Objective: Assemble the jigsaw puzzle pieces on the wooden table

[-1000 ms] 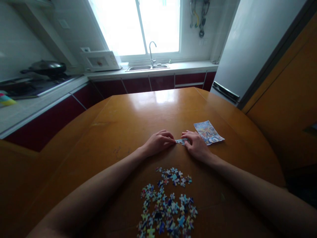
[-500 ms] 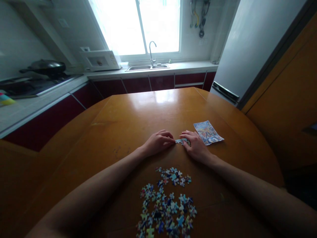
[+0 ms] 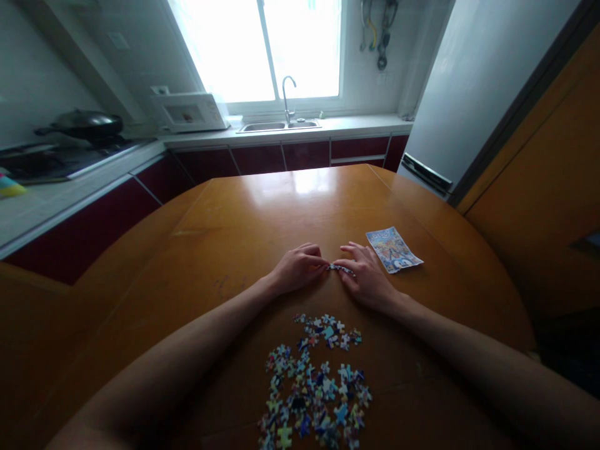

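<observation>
We list: one short joined puzzle strip [image 3: 345, 270] between our hands, left hand [image 3: 302, 269] pinching its end, right hand's [image 3: 369, 278] grip touching, closure unclear; unjoined, many loose pieces [image 3: 329, 390].

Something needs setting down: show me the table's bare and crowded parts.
Bare: the table beyond the left hand and picture sheet, up to its far edge; also left of the left forearm. Crowded: the near middle, with loose puzzle pieces, and where that hand and the right hand touch a puzzle strip.
</observation>
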A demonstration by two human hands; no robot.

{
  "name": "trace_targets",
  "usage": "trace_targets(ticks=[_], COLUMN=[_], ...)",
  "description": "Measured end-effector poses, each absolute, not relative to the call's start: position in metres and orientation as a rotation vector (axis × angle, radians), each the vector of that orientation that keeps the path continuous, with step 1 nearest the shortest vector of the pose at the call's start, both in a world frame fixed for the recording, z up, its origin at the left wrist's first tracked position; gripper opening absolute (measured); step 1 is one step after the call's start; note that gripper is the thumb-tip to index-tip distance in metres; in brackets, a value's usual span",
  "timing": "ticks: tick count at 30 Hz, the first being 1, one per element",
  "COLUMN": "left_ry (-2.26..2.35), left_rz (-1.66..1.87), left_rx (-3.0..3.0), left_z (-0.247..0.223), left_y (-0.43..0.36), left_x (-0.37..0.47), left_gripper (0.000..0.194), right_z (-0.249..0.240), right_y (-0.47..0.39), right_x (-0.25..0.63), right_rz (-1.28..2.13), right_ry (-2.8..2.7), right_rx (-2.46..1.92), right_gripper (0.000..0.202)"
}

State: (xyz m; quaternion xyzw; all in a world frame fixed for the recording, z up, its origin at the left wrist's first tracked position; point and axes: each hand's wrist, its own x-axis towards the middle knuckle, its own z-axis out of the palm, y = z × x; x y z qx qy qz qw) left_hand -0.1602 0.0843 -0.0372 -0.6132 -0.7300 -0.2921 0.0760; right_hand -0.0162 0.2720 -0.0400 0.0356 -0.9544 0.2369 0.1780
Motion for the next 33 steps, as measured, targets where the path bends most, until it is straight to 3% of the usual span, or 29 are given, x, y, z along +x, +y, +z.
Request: trace_targets(ticks=[33], left_ry=[-2.252], left_rz=[-0.859], left_rx=[-1.901], left_z=[-0.0320], left_y=[0.0865], left_x=[-0.1575], left_gripper=[0.018], right_z=[-0.0424], right_y=[0.2706], right_x=[-0.0158], right_rz=[0.628], right_ry=[-2.718], right_rx=[0.116], right_gripper=[0.025])
